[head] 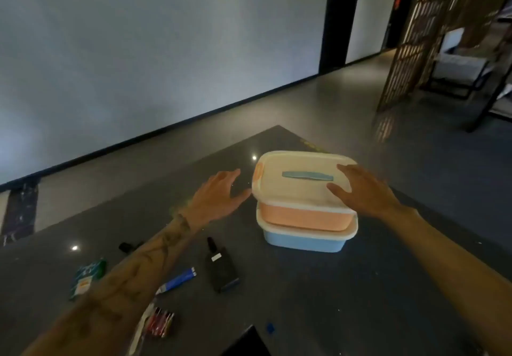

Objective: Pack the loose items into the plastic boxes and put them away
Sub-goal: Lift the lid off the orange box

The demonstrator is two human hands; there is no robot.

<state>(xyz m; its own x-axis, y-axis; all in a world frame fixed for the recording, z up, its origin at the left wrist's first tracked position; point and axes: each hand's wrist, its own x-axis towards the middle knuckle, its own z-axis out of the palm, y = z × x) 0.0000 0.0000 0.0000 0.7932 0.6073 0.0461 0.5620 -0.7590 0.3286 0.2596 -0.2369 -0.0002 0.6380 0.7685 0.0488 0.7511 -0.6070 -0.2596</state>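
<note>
Two plastic boxes sit stacked toward the worktop's (304,308) far corner, the orange box (302,217) with its cream lid (296,167) on the blue box (302,243). Both hands hold nothing, fingers spread: the left hand (219,197) just beside the lid's left edge, the right hand (363,192) over its right end. A black bottle (220,271), blue tube (178,282), green packet (86,278) and batteries (160,323) lie loose near the front-left edge.

Lids (293,192) hide what the boxes (302,217) hold. Nearer than the left hand (219,197), its forearm (155,253) covers part of the tube (180,280). The print on the packet (86,278) is blurred.
</note>
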